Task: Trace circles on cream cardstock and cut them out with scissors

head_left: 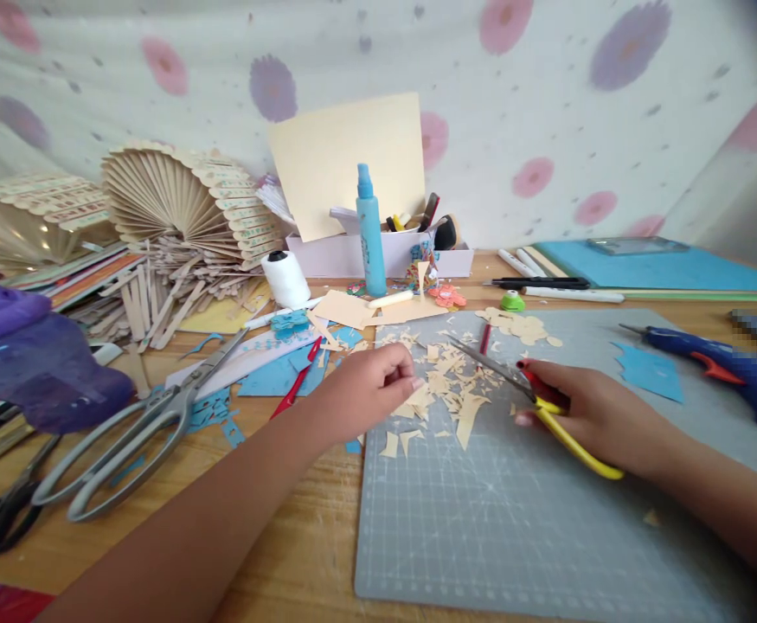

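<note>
My right hand (589,415) grips yellow-handled scissors (534,398), whose blades point up-left over the grey cutting mat (514,528). My left hand (368,385) hovers at the mat's left edge with fingers curled in a pinch, touching cream paper scraps (446,389) scattered on the mat. What the fingertips hold, if anything, is too small to make out.
Large steel scissors (150,424) and black-handled ones (2,515) lie left on the wooden table. A blue glue bottle (370,229), white box (384,251), thread spool (285,279) and folded paper fans (176,203) stand behind. A blue glue gun (728,372) rests at right, pens (547,285) beyond.
</note>
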Motion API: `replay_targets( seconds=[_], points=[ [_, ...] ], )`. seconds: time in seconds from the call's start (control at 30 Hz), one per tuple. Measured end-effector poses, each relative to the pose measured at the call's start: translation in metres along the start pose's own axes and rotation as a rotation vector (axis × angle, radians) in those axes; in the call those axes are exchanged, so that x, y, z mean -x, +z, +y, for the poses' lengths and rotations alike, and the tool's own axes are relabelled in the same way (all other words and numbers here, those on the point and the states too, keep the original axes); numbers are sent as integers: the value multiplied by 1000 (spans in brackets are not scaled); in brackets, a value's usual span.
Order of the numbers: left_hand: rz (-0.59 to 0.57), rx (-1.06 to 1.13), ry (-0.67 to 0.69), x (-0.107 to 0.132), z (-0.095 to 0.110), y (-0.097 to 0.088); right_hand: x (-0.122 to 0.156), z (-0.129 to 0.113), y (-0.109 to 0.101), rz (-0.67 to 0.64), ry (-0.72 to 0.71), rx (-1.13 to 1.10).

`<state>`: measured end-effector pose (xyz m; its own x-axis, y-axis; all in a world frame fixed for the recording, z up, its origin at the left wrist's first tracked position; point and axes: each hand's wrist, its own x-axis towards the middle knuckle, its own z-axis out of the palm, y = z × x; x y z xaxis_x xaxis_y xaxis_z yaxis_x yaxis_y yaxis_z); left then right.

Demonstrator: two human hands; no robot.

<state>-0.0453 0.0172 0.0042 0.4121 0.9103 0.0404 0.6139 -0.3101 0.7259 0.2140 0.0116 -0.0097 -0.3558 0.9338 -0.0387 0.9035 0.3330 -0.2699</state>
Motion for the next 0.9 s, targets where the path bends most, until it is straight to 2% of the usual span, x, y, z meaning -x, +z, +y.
replay_targets(
  seconds=[0.13, 0.23, 0.37, 0.47, 0.57, 0.67, 0.8, 0.9],
  points=[
    [101, 490, -38, -4, 3, 8, 5, -6, 3, -42, -53, 30],
    [162, 724, -58, -4, 9, 12, 5, -7, 4, -45, -60, 21],
    [79, 969, -19, 1, 17, 16, 6, -8, 1, -56, -57, -34],
    [0, 1032, 24, 6, 22, 22, 8, -13, -1, -74, -76, -140],
    [-9, 1037, 46, 9, 25, 28, 11, -20, -2, -88, -105, -263],
    [92, 1066, 35, 9, 26, 29, 13, -25, -2, -116, -118, -372],
    [273, 1163, 7, 8, 27, 26, 14, -29, -2, -130, -58, -406],
    [282, 1205, 19, 11, 29, 28, 16, -34, -2, -146, -33, -468]
  ],
)
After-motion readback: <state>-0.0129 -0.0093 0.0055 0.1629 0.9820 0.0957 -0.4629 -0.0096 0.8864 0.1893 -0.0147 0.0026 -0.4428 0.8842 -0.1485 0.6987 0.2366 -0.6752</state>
